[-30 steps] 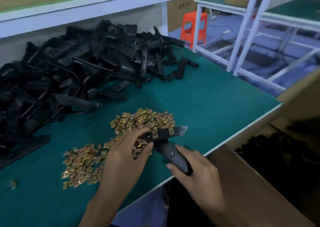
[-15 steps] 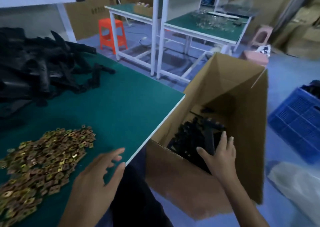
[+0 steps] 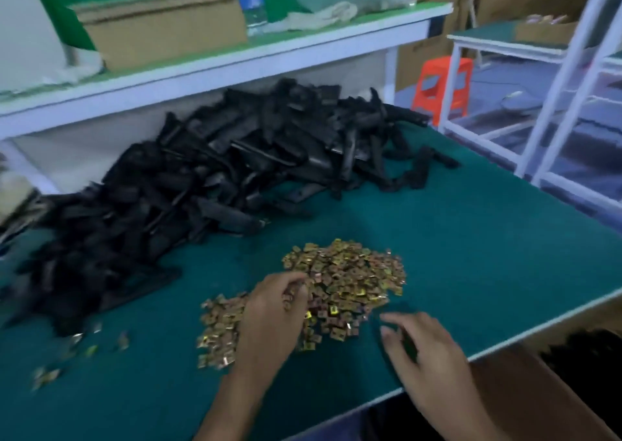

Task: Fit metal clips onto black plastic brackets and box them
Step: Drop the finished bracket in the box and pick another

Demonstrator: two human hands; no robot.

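A heap of small gold metal clips (image 3: pixel 356 272) lies on the green table (image 3: pixel 488 238) in front of me. My left hand (image 3: pixel 274 319) rests on the heap's left part, its fingers curled down into the clips and pinching some. My right hand (image 3: pixel 427 356) hovers over the mat to the right of the heap near the front edge, fingers loosely spread and holding nothing. A big pile of black plastic brackets (image 3: pixel 208 185) fills the back left of the table. The cardboard box (image 3: pixel 525 393) stands below the table's right front edge, with dark brackets (image 3: pixel 592 349) inside.
A few stray clips (image 3: pixel 84 343) lie at the left front. A white shelf (image 3: pixel 215 70) over the pile carries a cardboard box and a water bottle (image 3: pixel 250 0). White table frames (image 3: pixel 568 70) and an orange stool (image 3: pixel 441 84) stand to the right.
My right hand has come out of the cardboard box, leaving the bracket there, and is back over the table. My left hand has moved onto the clip heap and curled into it. The view swung back left.
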